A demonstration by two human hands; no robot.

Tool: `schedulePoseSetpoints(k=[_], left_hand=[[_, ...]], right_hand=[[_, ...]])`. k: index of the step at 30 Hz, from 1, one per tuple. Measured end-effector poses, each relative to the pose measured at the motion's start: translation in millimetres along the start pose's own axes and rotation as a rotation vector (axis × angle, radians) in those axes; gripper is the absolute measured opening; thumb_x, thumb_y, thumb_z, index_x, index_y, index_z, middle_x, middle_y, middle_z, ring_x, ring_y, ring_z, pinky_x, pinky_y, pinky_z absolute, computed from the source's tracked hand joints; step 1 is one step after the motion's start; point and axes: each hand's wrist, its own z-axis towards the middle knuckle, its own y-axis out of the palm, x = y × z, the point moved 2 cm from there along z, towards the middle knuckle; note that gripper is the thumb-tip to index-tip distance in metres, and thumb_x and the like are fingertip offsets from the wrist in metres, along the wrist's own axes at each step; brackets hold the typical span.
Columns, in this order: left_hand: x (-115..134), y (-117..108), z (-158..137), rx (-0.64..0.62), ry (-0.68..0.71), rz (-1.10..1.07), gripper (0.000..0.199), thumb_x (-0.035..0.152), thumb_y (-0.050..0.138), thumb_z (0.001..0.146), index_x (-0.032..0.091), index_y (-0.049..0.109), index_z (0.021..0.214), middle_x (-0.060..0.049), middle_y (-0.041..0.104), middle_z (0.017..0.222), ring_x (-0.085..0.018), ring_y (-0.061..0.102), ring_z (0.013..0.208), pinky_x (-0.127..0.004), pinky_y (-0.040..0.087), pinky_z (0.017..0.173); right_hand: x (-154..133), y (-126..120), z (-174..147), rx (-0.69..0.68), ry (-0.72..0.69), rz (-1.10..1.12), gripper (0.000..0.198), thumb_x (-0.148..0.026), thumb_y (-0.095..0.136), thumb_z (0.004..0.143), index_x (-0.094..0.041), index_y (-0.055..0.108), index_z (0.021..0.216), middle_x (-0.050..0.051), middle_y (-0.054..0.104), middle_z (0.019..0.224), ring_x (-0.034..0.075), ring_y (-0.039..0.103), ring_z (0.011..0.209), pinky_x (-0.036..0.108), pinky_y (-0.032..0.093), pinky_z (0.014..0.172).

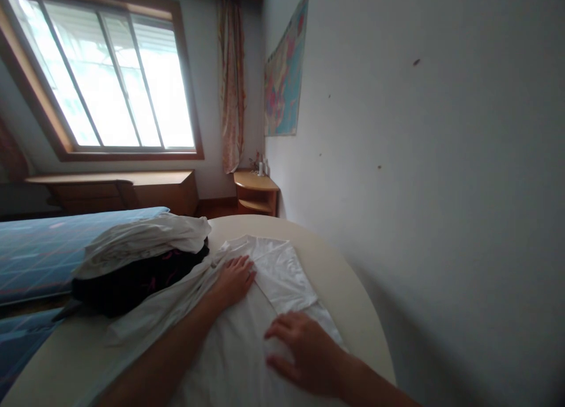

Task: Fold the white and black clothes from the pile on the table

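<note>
A white shirt (247,336) lies spread over the round cream table (353,295), its right sleeve folded inward and its left part in loose creases. My left hand (236,279) rests flat on the upper part of the shirt, fingers stretched out. Lower and to the right, my right hand (304,351) is over the shirt with its fingers apart and curved, nothing between them; whether it touches the cloth I cannot tell. Left of the shirt sits a pile, a white garment (145,239) on top of a black garment (136,283) with pink marks.
A bed with a blue checked cover (39,251) is beside the table on the left. The white wall (424,219) runs close along the right. Beyond stand a wooden corner shelf (256,181) and a low wooden desk (163,180) beneath the window (119,83).
</note>
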Motion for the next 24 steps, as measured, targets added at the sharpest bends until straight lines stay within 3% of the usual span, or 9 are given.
schedulePoseSetpoints(k=[3, 5, 7, 10, 14, 18, 24], left_hand=[[26.7, 2.7, 2.1, -0.004, 0.047, -0.021, 0.044, 0.034, 0.042, 0.100, 0.018, 0.051, 0.139, -0.012, 0.042, 0.154, -0.028, 0.036, 0.144, -0.044, 0.029, 0.118], [42.5, 5.3, 2.8, -0.059, 0.109, -0.050, 0.045, 0.036, 0.043, 0.099, 0.022, 0.048, 0.142, -0.009, 0.041, 0.155, -0.025, 0.035, 0.144, -0.042, 0.029, 0.118], [53.7, 6.7, 4.4, -0.105, 0.121, -0.070, 0.041, 0.037, 0.044, 0.099, 0.024, 0.052, 0.137, -0.008, 0.046, 0.151, -0.025, 0.040, 0.140, -0.042, 0.032, 0.116], [63.0, 5.3, 10.7, -0.105, 0.070, -0.074, 0.031, 0.034, 0.046, 0.098, 0.022, 0.062, 0.121, -0.009, 0.055, 0.141, -0.025, 0.049, 0.130, -0.041, 0.039, 0.109], [73.1, 2.7, 26.0, -0.089, 0.024, -0.082, 0.026, 0.031, 0.046, 0.097, 0.020, 0.066, 0.108, -0.011, 0.065, 0.122, -0.026, 0.059, 0.114, -0.039, 0.046, 0.097], [88.2, -0.1, 44.9, -0.072, -0.020, -0.116, 0.032, 0.033, 0.043, 0.100, 0.020, 0.060, 0.122, -0.009, 0.070, 0.112, -0.023, 0.064, 0.106, -0.034, 0.048, 0.093], [108.7, -7.3, 71.0, -0.066, -0.089, -0.133, 0.041, 0.036, 0.049, 0.097, 0.022, 0.052, 0.135, -0.011, 0.069, 0.114, -0.024, 0.068, 0.099, -0.034, 0.051, 0.085]], right_hand=[[34.6, -32.0, 4.5, 0.202, 0.495, -0.169, 0.022, -0.033, 0.051, 0.096, -0.020, 0.067, 0.104, 0.008, 0.070, 0.105, 0.022, 0.064, 0.098, 0.030, 0.045, 0.088], [58.5, -39.1, 3.2, 0.218, 0.665, -0.263, 0.023, -0.033, 0.050, 0.096, -0.017, 0.067, 0.099, 0.010, 0.070, 0.104, 0.023, 0.064, 0.097, 0.031, 0.044, 0.084], [77.6, -36.8, -0.5, 0.171, 0.738, -0.271, 0.025, -0.035, 0.051, 0.096, -0.017, 0.067, 0.092, 0.010, 0.070, 0.099, 0.023, 0.065, 0.094, 0.030, 0.043, 0.080], [89.9, -27.7, -6.0, 0.119, 0.733, -0.197, 0.022, -0.035, 0.056, 0.093, -0.017, 0.066, 0.085, 0.008, 0.071, 0.093, 0.021, 0.065, 0.087, 0.029, 0.041, 0.075], [82.6, -24.5, -6.7, 0.150, 0.749, -0.090, 0.016, -0.032, 0.061, 0.090, -0.017, 0.065, 0.088, 0.007, 0.072, 0.089, 0.020, 0.066, 0.083, 0.028, 0.040, 0.069], [63.7, -28.6, -1.1, 0.191, 0.733, 0.085, 0.009, -0.023, 0.063, 0.088, -0.018, 0.065, 0.096, 0.006, 0.072, 0.091, 0.019, 0.067, 0.082, 0.026, 0.041, 0.071], [38.5, -25.1, 1.8, 0.254, 0.565, 0.277, 0.022, -0.010, 0.058, 0.083, -0.018, 0.065, 0.103, 0.007, 0.071, 0.106, 0.020, 0.067, 0.095, 0.025, 0.046, 0.079]])
